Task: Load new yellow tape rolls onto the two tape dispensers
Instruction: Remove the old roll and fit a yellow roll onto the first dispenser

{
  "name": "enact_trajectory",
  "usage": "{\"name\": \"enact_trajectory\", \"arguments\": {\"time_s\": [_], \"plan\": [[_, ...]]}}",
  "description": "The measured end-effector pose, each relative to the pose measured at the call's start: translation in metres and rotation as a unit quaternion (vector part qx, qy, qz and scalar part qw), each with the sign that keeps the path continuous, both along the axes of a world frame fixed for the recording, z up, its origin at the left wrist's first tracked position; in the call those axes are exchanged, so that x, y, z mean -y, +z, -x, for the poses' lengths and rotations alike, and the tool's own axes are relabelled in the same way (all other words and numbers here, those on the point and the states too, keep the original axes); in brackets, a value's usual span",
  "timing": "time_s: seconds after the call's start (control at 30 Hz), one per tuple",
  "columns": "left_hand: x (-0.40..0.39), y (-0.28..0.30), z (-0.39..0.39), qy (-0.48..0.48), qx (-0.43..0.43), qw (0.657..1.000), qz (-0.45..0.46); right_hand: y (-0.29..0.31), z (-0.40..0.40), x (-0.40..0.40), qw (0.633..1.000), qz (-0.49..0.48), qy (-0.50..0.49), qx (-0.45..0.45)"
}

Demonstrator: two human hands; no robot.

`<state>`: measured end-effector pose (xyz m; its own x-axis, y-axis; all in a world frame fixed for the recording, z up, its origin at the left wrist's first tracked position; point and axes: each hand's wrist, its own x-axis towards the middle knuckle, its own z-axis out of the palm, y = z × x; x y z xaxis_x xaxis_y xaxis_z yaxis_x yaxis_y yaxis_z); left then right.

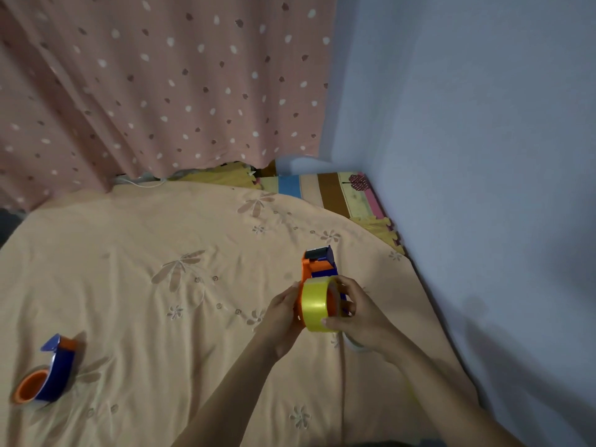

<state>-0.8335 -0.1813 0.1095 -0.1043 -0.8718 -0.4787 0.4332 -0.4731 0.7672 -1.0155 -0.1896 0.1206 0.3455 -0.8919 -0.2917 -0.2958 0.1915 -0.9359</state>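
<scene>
An orange and blue tape dispenser [317, 262] is held up over the bed, right of centre. A yellow tape roll [317, 304] sits against its lower part. My left hand [282, 314] grips the dispenser's left side. My right hand [358, 314] wraps around the yellow roll from the right, thumb on its lower edge. Whether the roll is seated on the hub is hidden. A second orange and blue dispenser [48, 371] lies on the bedsheet at the lower left, with no yellow roll on it.
A peach flowered bedsheet [161, 285] covers the bed. A pink spotted curtain [161, 85] hangs behind it and a pale wall [483, 156] runs along the right. A pale ring-like object [354, 343] shows partly under my right wrist.
</scene>
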Motion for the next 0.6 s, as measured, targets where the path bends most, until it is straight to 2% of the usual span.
{"name": "enact_trajectory", "arguments": {"time_s": [0.1,0.23,0.4,0.47,0.5,0.57,0.6], "plan": [[-0.003,0.003,0.0,-0.023,-0.07,0.997,-0.003,0.0,-0.007,0.001,1.0,0.009,-0.004,-0.015],[-0.007,0.003,-0.002,-0.071,-0.004,0.994,0.088,0.004,-0.012,0.001,1.0,0.012,-0.005,0.007],[-0.005,0.0,-0.006,-0.035,-0.009,0.995,0.097,0.014,-0.022,-0.002,0.999,0.011,0.024,-0.03],[-0.003,0.003,-0.012,-0.009,-0.019,0.996,0.09,0.019,-0.026,-0.001,0.998,0.055,-0.031,-0.03],[-0.003,0.005,-0.018,0.005,-0.019,0.996,0.088,0.021,-0.027,0.0,0.99,0.103,-0.088,-0.024],[-0.005,0.012,-0.032,0.031,-0.013,0.995,0.093,0.026,-0.033,0.003,0.957,0.195,-0.21,-0.033],[-0.007,0.015,-0.04,0.041,-0.009,0.994,0.1,0.028,-0.038,0.007,0.948,0.208,-0.235,-0.046]]}}
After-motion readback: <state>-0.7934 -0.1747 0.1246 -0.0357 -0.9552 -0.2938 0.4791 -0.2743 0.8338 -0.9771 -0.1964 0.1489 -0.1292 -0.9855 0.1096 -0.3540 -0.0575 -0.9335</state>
